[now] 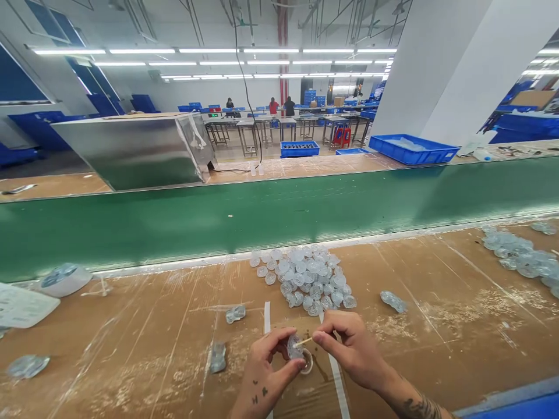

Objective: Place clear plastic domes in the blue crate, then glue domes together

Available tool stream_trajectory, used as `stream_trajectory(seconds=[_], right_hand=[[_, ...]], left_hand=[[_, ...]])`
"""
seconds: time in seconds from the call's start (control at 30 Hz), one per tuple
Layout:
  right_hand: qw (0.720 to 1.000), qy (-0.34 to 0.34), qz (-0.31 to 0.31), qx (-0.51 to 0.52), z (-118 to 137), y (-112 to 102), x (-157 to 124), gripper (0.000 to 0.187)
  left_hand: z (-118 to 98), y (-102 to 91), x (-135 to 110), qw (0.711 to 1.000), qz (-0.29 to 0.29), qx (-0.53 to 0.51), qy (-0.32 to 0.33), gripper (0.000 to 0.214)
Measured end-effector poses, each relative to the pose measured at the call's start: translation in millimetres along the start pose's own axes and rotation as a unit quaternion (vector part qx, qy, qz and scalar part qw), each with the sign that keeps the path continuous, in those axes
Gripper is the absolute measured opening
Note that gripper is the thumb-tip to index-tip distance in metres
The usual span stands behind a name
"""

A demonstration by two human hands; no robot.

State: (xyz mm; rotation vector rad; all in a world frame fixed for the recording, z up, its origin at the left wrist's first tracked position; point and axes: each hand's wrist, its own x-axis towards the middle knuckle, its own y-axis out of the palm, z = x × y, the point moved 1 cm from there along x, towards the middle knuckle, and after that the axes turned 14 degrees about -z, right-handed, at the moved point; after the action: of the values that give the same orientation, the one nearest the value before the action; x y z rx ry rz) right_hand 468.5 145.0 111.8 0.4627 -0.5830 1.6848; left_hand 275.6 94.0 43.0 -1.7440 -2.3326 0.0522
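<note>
Close to the near edge of the workbench (437, 326), both hands meet over the brown, film-covered top. Left hand (266, 366): thumb and fingers pinched on a small clear disc (295, 347), held tilted just above the surface. Right hand (349, 349): thumb and forefinger closed on a thin stick (303, 342), its tip pointing left and touching the disc's face. Directly under the disc sits a small round ring (308, 364) on the bench; whether the disc touches it cannot be told.

Just beyond the hands lies a heap of like discs (305, 276), clear and mesh-patterned, spread toward the bench's far edge. A white strip (266, 317) runs from the heap's left side down toward the left hand. Loose clear pieces are scattered around — one to the right of the heap (393, 301), two to the left of the hands (236, 314) (217, 356). A second heap (519, 256) lies well apart at far right.

Behind the bench runs a green conveyor belt (279, 215), bare across the view. Past it: a steel box (131, 151) at left, a blue tray (413, 150) at right. Far back in the hall, three people stand at tables, too small to detail.
</note>
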Motion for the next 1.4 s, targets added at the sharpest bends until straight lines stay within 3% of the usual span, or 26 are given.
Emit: stream_trajectory(seconds=[0.17,0.27,0.4,0.5,0.67,0.77,0.93,1.07,1.27,1.4], right_hand=[[1.0,0.021,0.005,0.02,1,-2,-7,0.098],[0.999,0.04,-0.001,0.026,-2,-4,-12,0.096],[0.997,0.064,-0.006,0.039,-8,-6,-15,0.093],[0.997,0.06,-0.008,0.044,-8,-7,-13,0.096],[1.0,0.01,0.005,0.003,0,-7,-11,0.099],[1.0,-0.015,0.005,-0.024,3,-6,-11,0.1],[0.998,-0.032,-0.01,-0.048,3,-6,-8,0.101],[0.998,-0.036,-0.014,-0.053,2,-9,-7,0.1],[0.998,-0.027,-0.025,-0.053,-2,-9,-4,0.1],[0.999,-0.019,-0.029,-0.038,-3,-5,-1,0.101]], left_hand=[[8,1.2,-4,0.999,-0.032,-0.025,-0.027,0.042],[19,2.5,-8,0.993,-0.047,-0.098,-0.053,0.042],[25,3.2,-12,0.974,-0.028,-0.208,-0.084,0.042],[16,0.3,-9,0.969,-0.016,-0.239,-0.065,0.041],[2,-6.1,-6,0.987,0.013,-0.158,-0.001,0.044],[-3,-4.9,-8,0.991,-0.001,-0.122,0.048,0.044],[0,-0.4,-16,0.99,-0.056,-0.128,0.019,0.037],[11,-2.0,-20,0.996,-0.011,-0.08,0.043,0.041],[13,1.4,-29,0.996,-0.03,-0.069,-0.052,0.046],[8,7.0,-28,0.995,-0.005,-0.087,-0.049,0.041]])
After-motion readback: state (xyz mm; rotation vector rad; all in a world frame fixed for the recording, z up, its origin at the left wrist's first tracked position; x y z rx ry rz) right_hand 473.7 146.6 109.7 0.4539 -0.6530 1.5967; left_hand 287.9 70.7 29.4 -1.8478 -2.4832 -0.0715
